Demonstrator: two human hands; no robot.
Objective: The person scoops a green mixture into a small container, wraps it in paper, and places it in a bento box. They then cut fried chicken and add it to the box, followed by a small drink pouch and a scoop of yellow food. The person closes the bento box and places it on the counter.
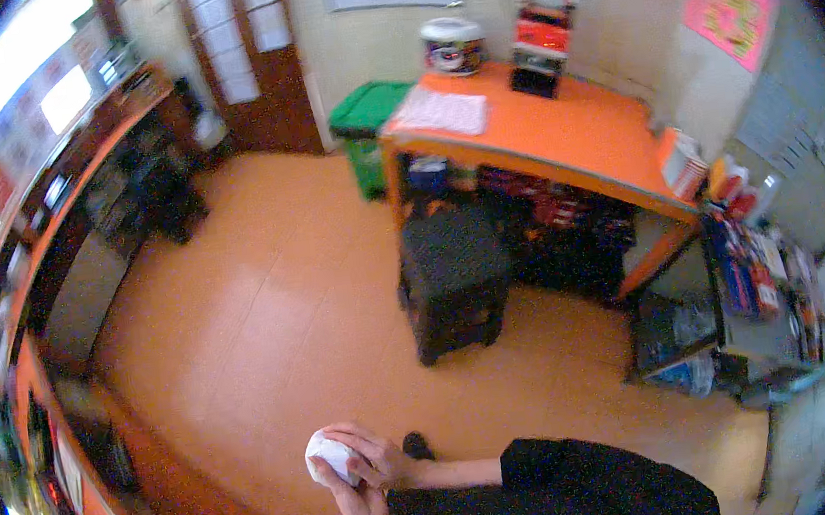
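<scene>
Both of my hands meet low in the head view, above the orange floor. My right hand (381, 457), in a black sleeve, wraps over a small crumpled white wad (331, 454), like paper or cloth. My left hand (361, 509) comes up from below and cups the same wad from underneath. The fingers of both hands are closed around it. A dark shoe tip (416, 445) shows just beside them.
An orange-topped table (560, 126) stands ahead with a paper sheet, a white tub (452, 44) and a red device on it. A black stool (454, 273) sits in front. A green bin (366, 122) is by the brown door. A long counter (64, 294) runs along the left.
</scene>
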